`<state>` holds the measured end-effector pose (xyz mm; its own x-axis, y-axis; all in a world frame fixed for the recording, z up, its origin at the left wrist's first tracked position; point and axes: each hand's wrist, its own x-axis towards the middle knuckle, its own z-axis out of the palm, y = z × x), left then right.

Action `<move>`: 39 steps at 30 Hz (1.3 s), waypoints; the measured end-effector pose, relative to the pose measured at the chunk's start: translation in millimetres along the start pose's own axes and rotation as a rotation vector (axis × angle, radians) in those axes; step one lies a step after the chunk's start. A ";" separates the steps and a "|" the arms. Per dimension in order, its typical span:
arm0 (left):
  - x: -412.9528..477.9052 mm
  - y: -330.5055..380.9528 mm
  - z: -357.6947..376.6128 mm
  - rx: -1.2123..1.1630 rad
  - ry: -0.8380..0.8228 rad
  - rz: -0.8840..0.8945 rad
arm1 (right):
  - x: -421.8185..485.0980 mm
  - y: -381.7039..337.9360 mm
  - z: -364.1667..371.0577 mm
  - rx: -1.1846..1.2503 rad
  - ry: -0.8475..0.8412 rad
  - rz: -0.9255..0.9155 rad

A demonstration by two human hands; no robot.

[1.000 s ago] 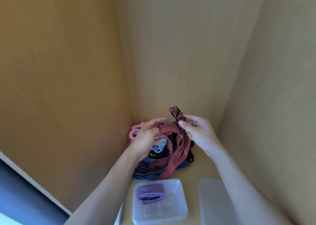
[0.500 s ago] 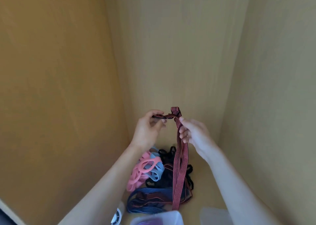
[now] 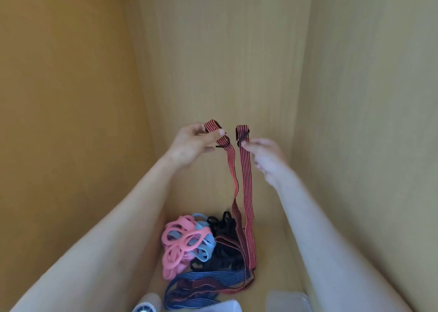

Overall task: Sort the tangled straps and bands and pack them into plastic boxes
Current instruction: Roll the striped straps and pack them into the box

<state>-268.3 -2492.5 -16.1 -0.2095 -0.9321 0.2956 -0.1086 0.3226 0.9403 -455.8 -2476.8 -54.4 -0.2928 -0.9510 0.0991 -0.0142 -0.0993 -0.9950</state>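
The left hand [image 3: 189,145] and right hand [image 3: 265,156] each pinch one hooked end of the red striped strap [image 3: 245,183]. Its two runs hang near-vertically, loop bottoming in the pile [image 3: 213,252] below.

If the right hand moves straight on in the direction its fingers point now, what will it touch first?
Probably the left hand: the right hand points leftward at it, past the red striped strap end both hold. Depth is uncertain.
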 end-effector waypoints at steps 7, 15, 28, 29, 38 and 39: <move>13.3 28.3 7.3 -0.095 -0.021 0.060 | 14.8 -33.1 0.2 0.027 0.019 -0.099; 14.8 41.7 19.4 -0.029 -0.024 0.086 | 16.8 -37.5 1.4 0.099 -0.007 -0.163; 19.2 47.6 14.9 0.031 0.042 0.018 | 11.0 -41.6 -0.5 0.221 0.006 -0.160; 18.7 48.5 15.3 0.025 0.049 0.018 | 10.9 -41.9 -0.3 0.220 0.010 -0.162; 17.3 56.6 17.9 -0.025 0.054 0.023 | 13.7 -27.0 -4.8 0.178 0.212 -0.167; 17.2 56.4 18.0 -0.025 0.041 0.030 | 14.3 -23.8 -5.0 0.172 0.232 -0.164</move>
<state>-295.5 -2487.4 38.9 -0.1724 -0.9281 0.3300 -0.0782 0.3469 0.9346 -464.4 -2486.5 -29.4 -0.5099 -0.8284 0.2317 0.0764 -0.3120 -0.9470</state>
